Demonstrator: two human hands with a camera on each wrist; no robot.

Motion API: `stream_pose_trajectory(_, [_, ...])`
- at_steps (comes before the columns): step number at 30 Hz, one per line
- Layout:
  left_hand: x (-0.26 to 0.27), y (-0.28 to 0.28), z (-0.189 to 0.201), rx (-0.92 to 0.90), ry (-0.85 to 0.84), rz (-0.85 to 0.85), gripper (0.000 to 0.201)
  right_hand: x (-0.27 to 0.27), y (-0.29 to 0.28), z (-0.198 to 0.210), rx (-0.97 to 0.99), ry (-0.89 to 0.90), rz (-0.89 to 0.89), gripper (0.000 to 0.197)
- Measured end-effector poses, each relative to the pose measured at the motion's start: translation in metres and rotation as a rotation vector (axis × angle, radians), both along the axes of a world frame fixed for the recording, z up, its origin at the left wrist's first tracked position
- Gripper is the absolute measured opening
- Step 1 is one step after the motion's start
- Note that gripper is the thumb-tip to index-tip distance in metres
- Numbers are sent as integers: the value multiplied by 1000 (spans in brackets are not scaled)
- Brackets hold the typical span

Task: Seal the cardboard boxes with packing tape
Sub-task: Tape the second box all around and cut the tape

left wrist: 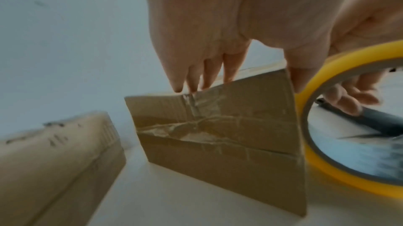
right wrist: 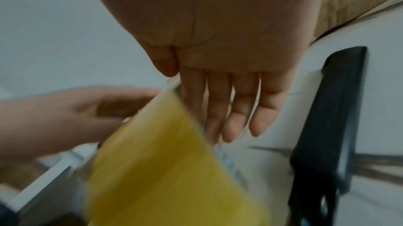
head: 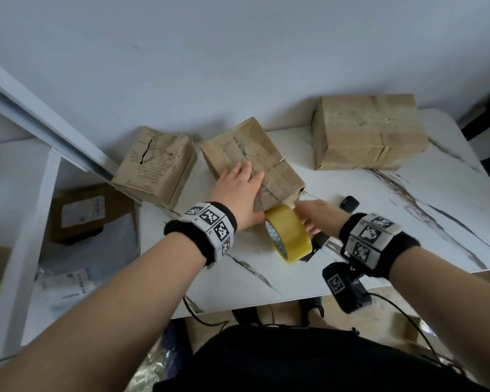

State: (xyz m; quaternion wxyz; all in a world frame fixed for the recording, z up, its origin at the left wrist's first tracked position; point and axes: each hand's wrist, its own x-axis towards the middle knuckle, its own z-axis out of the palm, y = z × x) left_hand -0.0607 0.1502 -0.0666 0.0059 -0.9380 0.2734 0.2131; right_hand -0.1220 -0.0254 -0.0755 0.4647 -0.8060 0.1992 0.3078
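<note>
The left hand (head: 236, 193) lies flat, fingers straight, on top of the middle cardboard box (head: 277, 165) (already crossed with old clear tape) on the white marble-patterned table (head: 408, 222). The right hand (head: 313, 215) holds a yellow roll of packing tape (head: 290, 239) against the box's near end, fingers extended along the roll's far side. Two more cardboard boxes flank it, one on the left (head: 156, 162) and one on the right (head: 368, 131).

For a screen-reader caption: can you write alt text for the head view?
A left hand presses flat on the middle cardboard box while the right hand holds a yellow tape roll at its near end, on a marble-patterned table.
</note>
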Motion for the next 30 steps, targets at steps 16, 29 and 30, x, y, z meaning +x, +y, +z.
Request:
stream_pose_trajectory(16, [-29,22,6,-191,-235,243,47,-8,-60,-45,-726,-288,672,29])
stream_pose_trajectory(29, [-65,16,-8,-402,307,847,62,19,0,25,-320,-658,435,35])
stream_pose_trajectory(30, [-67,14,-8,-438,375,838,74,25,9,25,-347,-648,508,36])
